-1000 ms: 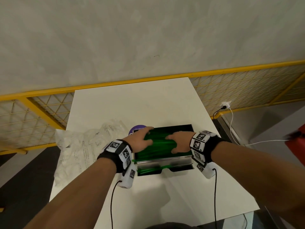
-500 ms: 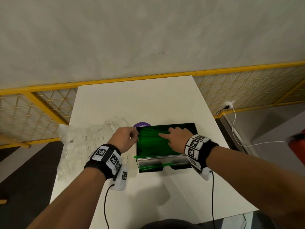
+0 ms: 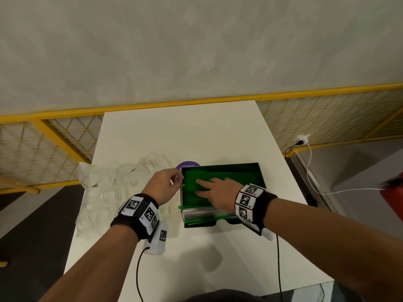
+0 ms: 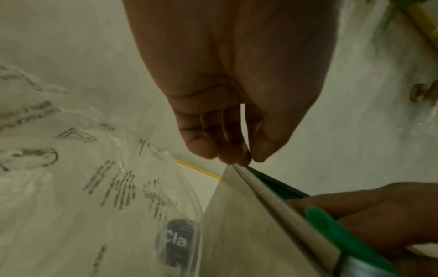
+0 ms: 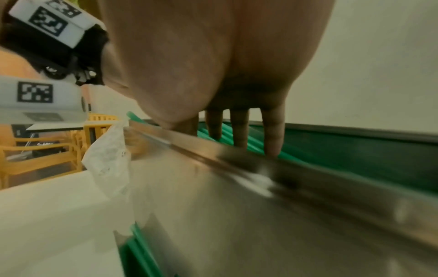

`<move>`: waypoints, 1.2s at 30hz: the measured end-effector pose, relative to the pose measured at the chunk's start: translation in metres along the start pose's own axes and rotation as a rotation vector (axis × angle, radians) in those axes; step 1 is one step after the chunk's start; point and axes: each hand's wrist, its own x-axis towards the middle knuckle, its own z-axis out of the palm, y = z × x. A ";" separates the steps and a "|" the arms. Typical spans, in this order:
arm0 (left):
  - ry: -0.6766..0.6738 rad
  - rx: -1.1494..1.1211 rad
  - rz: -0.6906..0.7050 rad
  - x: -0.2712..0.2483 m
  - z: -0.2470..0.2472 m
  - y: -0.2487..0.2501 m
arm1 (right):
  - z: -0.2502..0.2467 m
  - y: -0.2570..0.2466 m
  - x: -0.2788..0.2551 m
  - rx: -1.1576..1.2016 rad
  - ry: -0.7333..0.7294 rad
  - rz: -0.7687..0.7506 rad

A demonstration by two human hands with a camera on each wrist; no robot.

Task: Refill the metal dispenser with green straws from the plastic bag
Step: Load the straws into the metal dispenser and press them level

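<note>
The metal dispenser (image 3: 201, 212) stands on the white table, its open top filled with green straws (image 3: 237, 177). My right hand (image 3: 205, 190) lies flat on them, fingers (image 5: 239, 135) straight and pressing down onto the straws (image 5: 296, 155). My left hand (image 3: 172, 182) is at the box's far left corner, where thumb and fingertips (image 4: 237, 159) pinch the rim of the wall (image 4: 249, 224). One straw (image 3: 181, 207) pokes out over the front left corner, and more lie in the bottom tray (image 3: 205, 221). The crumpled plastic bag (image 3: 113, 192) lies left of the dispenser.
A purple round sticker (image 3: 188, 165) sits behind the dispenser. A yellow railing (image 3: 152, 105) runs behind the table. A white charger and cable (image 3: 303, 139) hang at the right, with a red object (image 3: 392, 192) at the frame edge. Wrist cables trail over the table's near side.
My left hand came off the straws and went to the dispenser's left rim. My right hand slid left across the straws toward the middle.
</note>
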 end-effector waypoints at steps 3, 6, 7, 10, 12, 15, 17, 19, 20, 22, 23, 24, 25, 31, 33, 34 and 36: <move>-0.179 0.049 0.041 -0.007 -0.008 0.003 | -0.006 0.000 0.002 0.017 -0.057 0.019; -0.305 0.201 0.087 -0.017 -0.014 0.006 | -0.016 0.003 -0.002 0.136 -0.052 0.030; -0.322 0.245 0.089 -0.021 -0.015 0.007 | -0.018 0.004 -0.004 0.180 -0.037 0.032; -0.331 0.274 0.077 -0.029 -0.012 0.007 | -0.021 0.009 -0.008 0.300 0.018 0.040; -0.318 0.244 0.076 -0.032 -0.008 0.005 | -0.022 0.011 -0.008 0.454 0.120 0.066; -0.291 0.208 0.077 -0.033 -0.003 0.005 | -0.021 0.014 -0.005 0.568 0.244 0.109; -0.285 0.185 0.080 -0.034 -0.002 0.006 | -0.018 0.012 -0.002 0.502 0.200 0.124; -0.263 0.170 0.080 -0.034 -0.003 0.007 | -0.014 0.009 0.003 0.353 0.125 0.147; -0.252 0.154 0.078 -0.033 -0.005 0.007 | -0.012 0.008 0.005 0.303 0.093 0.166; -0.223 0.104 0.059 -0.032 -0.013 0.008 | -0.011 0.007 0.010 0.283 0.052 0.193; -0.206 0.073 0.047 -0.032 -0.019 0.008 | -0.012 0.008 0.011 0.289 0.042 0.190; -0.190 0.035 0.035 -0.032 -0.026 0.008 | -0.013 0.009 0.011 0.302 0.036 0.179; -0.175 -0.011 0.019 -0.031 -0.034 0.009 | -0.015 0.011 0.010 0.330 0.038 0.166; 0.018 -0.250 -0.029 -0.030 -0.083 0.002 | -0.035 0.053 -0.016 0.806 0.376 0.225; 0.032 -0.215 -0.024 -0.025 -0.081 0.003 | -0.033 0.067 -0.024 0.816 0.453 0.265; 0.015 -0.178 -0.013 -0.021 -0.074 0.004 | -0.030 0.073 -0.027 0.810 0.455 0.282; -0.031 -0.069 0.030 -0.012 -0.053 0.008 | -0.021 0.079 -0.032 0.770 0.371 0.303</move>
